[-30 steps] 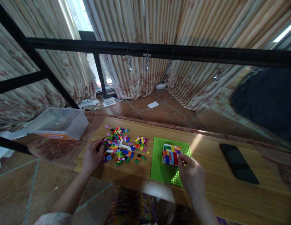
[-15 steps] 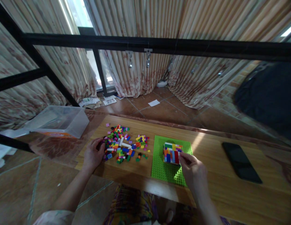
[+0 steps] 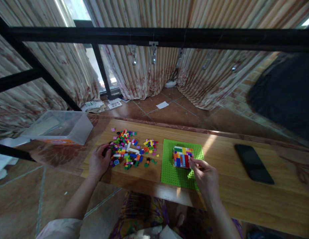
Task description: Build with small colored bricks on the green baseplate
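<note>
A block of many-coloured small bricks (image 3: pixel 181 156) stands on a green baseplate (image 3: pixel 174 174) on the wooden table (image 3: pixel 231 196). My right hand (image 3: pixel 205 176) is at the block's near right corner, fingertips pinched together against it. My left hand (image 3: pixel 98 161) rests at the left edge of a loose pile of small coloured bricks (image 3: pixel 128 151), fingers curled with the tips in among the bricks. What the fingers of either hand pinch, if anything, is too small to make out.
A black phone (image 3: pixel 253 163) lies flat on the table's right part. A clear plastic tub (image 3: pixel 58 127) sits left of the table. A black metal frame (image 3: pixel 154 35) crosses above. Curtains and a tiled floor lie beyond the far edge.
The view has tilted a little, shifting everything up in the picture. Both hands stay where they were, the right at the brick block, the left at the pile.
</note>
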`<state>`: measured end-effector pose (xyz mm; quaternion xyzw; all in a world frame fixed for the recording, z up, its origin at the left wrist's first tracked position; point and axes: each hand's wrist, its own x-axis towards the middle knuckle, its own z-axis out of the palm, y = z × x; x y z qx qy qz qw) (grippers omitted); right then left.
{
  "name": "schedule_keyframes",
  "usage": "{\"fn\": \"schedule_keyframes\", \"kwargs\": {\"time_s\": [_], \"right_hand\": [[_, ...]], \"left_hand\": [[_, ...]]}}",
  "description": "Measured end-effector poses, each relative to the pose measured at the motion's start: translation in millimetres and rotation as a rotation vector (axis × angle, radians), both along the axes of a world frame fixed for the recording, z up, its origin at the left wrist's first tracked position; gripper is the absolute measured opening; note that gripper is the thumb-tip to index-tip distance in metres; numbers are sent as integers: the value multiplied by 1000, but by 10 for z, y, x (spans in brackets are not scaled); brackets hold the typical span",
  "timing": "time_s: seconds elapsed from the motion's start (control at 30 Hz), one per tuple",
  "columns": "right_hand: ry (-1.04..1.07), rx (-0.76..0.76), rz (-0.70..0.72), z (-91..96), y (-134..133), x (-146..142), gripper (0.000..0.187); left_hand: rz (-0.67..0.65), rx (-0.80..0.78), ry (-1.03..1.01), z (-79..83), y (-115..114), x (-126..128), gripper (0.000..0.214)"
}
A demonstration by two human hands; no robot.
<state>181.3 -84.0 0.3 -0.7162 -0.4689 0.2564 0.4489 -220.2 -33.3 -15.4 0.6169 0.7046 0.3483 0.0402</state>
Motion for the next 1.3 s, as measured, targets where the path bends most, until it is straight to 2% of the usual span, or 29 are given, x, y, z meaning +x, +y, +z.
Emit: {"fn": "schedule_keyframes", "kwargs": {"time_s": [0.1,0.27,0.4,0.47,0.57,0.67,0.9,1.13,1.3], "right_hand": [[54,15,-41,-26,0,-20,44],[-96,22,-24,24,-12,-36,42],[-138,94,-174,132,-48,-49,47],[-137,128,-186,230,-47,-93,46],[-38,170,-96,381,-20,-243,40],[-19,175,42,443,23,-468,30],[-245,164,476,304,162,-1060,28],[-472,84,641,237,493,-1656,26],[-680,10,700,244,697,-1973,23]], "left_hand": [[-12,9,-1,-1,2,-6,30],[-18,17,-19,-15,11,-18,30],[-46,31,-49,-25,5,-15,30],[-45,32,-54,-29,-1,-9,30],[-25,42,-71,-37,-11,2,29],[-18,52,-101,-45,-21,16,27],[-11,53,-141,-46,-40,37,25],[-22,54,-151,-64,-41,25,22],[-26,75,-146,-78,-48,23,20]]}}
